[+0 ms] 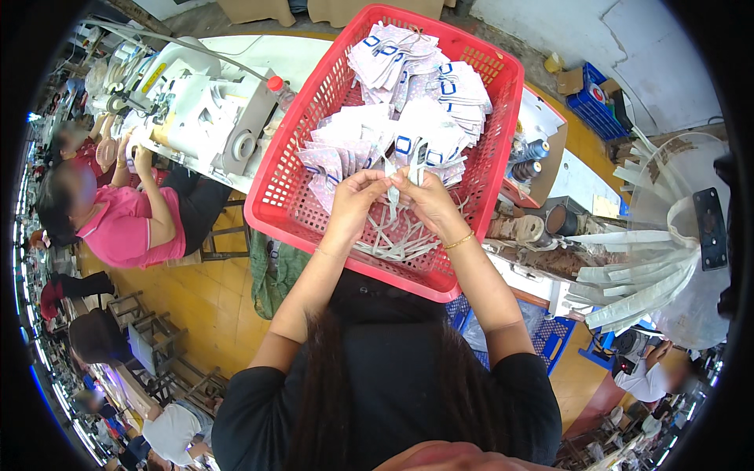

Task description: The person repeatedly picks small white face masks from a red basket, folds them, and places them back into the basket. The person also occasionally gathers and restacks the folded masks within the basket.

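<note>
My left hand (359,201) and my right hand (430,202) meet over the near half of a red plastic basket (503,169). Fingertips of both are pinched together on a narrow whitish fabric strip (393,206), whose end hangs down between them. Just beyond my fingers lie bundled stacks of small pale fabric pieces (357,129) with a pink-and-blue print and dark blue rectangular outlines. Below my hands a loose tangle of thin white straps (397,239) rests on the basket's floor. My fingers partly hide the strip's upper part.
A white sewing machine (208,118) stands on the table at left, with a red-capped bottle (279,86) beside the basket. A co-worker in a pink shirt (129,228) sits there. Thread spools (530,157) are right of the basket; many whitish strips (628,282) hang farther right.
</note>
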`<act>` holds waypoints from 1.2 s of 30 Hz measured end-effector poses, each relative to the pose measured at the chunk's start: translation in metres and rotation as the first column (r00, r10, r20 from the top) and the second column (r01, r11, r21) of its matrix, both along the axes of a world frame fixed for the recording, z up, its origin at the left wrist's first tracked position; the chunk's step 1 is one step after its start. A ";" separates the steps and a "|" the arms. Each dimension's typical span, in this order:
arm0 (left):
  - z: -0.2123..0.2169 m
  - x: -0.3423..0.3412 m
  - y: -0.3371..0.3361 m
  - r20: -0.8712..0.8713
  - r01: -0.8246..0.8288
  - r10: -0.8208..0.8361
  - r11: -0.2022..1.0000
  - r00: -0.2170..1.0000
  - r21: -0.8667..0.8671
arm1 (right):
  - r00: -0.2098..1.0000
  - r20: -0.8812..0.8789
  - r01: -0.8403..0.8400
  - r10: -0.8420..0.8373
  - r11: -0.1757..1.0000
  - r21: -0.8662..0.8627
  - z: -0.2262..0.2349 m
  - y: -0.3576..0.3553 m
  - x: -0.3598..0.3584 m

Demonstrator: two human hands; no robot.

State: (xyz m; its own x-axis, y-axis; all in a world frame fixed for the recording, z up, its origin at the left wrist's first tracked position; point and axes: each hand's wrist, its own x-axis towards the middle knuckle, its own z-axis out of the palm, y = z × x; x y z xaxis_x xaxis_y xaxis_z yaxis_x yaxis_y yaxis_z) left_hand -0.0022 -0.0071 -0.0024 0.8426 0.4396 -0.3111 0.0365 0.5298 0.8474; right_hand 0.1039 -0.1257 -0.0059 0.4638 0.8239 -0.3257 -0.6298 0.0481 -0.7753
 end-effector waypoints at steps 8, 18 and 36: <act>0.016 -0.030 0.082 0.364 -0.048 0.287 0.837 0.886 -0.544 | 0.872 -0.453 0.377 -0.187 0.847 0.376 -0.004 -0.016 0.033; 0.054 -0.062 0.127 0.320 -0.524 0.517 0.849 0.794 -0.071 | 0.856 -0.267 0.516 -0.443 0.765 0.387 -0.014 -0.018 0.049; -0.013 0.012 -0.007 -0.087 -0.094 0.098 0.994 0.991 0.052 | 0.990 0.066 0.128 -0.125 0.991 -0.040 -0.009 0.005 0.000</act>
State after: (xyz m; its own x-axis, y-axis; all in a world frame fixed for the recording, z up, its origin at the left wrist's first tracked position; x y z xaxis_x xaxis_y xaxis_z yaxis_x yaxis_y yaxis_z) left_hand 0.0102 -0.0142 -0.0157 0.7654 0.5335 -0.3600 0.0642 0.4933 0.8675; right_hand 0.1041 -0.1204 -0.0149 0.5844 0.7426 -0.3272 -0.5705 0.0893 -0.8164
